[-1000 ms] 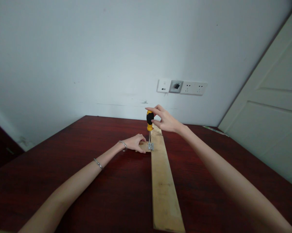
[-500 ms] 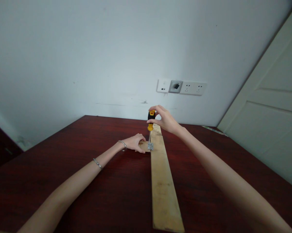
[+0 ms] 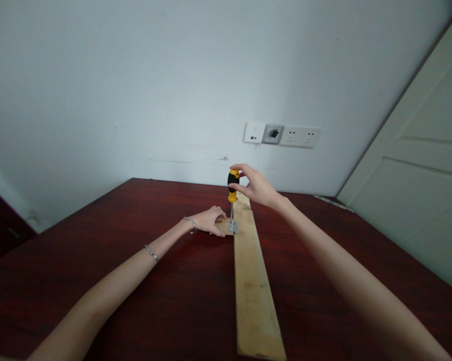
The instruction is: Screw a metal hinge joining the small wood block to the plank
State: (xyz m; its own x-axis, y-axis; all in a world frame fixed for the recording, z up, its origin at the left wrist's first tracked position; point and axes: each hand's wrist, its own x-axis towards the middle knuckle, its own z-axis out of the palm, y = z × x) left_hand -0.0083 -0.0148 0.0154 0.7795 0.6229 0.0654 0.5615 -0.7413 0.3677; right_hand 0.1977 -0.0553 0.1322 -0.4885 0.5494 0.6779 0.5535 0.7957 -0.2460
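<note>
Dark table — right hand pinches screwdriver; left hand holds half-hidden block.

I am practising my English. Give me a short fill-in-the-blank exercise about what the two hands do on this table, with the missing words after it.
1. The right hand holds the screwdriver by its black and ____ handle.
2. The screwdriver stands ____, with its tip at a metal hinge.
3. The left hand rests on a small wood piece, on the ____ side of the long plank.
4. Everything lies on a dark ____ table.

Missing words: yellow; upright; left; red
</note>
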